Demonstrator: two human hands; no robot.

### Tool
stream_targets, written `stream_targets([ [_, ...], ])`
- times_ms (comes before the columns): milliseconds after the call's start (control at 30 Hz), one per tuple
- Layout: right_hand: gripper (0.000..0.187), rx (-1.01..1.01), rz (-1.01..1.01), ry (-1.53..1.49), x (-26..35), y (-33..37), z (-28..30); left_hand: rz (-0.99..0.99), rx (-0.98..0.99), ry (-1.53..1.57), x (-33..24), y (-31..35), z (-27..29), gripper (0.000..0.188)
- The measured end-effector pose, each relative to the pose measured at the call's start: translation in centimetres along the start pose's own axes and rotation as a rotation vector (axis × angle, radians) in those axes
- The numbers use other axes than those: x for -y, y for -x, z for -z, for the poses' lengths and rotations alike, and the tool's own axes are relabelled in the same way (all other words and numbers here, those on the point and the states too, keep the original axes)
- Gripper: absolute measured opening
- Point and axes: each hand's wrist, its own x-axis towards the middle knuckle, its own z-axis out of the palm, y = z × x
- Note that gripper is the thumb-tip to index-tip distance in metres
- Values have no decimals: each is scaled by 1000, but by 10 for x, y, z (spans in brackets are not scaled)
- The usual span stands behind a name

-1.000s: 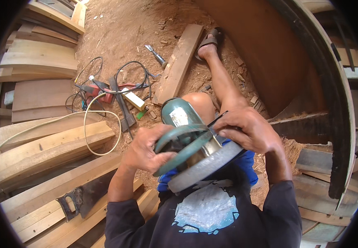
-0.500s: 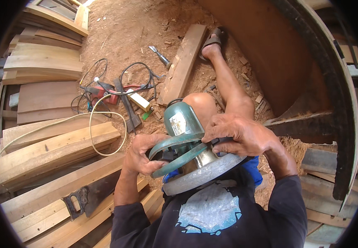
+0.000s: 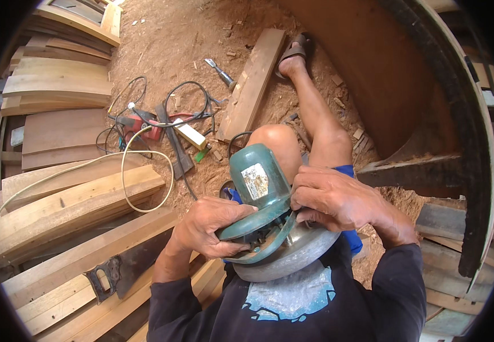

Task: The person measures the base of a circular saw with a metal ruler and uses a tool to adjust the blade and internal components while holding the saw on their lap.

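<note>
Between my hands, over my lap, is a green power tool [image 3: 258,174]. It has a barrel-shaped motor housing with a worn label, a curved green frame, and a broad round grey metal part [image 3: 290,262] close to my dark shirt. My left hand [image 3: 215,225] grips the left side of the green frame, thumb above and fingers below. Closed on the other side is my right hand [image 3: 335,196], its fingertips at the edge of the frame beside the housing. What lies under the right fingers is hidden. The tool's exact kind cannot be told.
Sawdust covers the ground, with a plank [image 3: 252,88], a chisel [image 3: 219,74] and a red corded power tool [image 3: 144,125]. Stacked boards [image 3: 76,199] and a handsaw [image 3: 105,279] lie at left. A large brown curved panel [image 3: 366,74] stands at right, near my outstretched leg.
The power tool has turned and tilted, and its green frame now sits closer over the grey round part. My left hand has shifted right and down with it; my right hand has moved slightly down.
</note>
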Motion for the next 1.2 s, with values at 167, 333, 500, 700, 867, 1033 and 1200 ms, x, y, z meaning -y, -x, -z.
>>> stream_targets([
  [167, 29, 21, -39, 101, 1, 10, -1, -5, 48, -1, -1, -2, -3, 56],
  [333, 40, -58, -135, -15, 25, 8, 5, 6, 48, -29, -6, -11, -8, 57],
  [500, 41, -74, -10, 10, 18, 0, 3, 93, 20, -56, -7, -19, -10, 60],
  [700, 31, -190, -60, -34, -1, 20, 4, 180, -399, 344, 18, 24, -32, 71],
  [867, 24, -302, -40, -250, -17, 31, -7, 63, -577, 175, 20, 72, -73, 51],
  [1033, 16, -366, -173, -530, -9, 31, -14, -76, -767, -132, 24, 58, -91, 32],
  [1200, 18, -657, -194, -433, -12, 44, -8, 6, -747, -121, 17, 3, -59, 32],
])
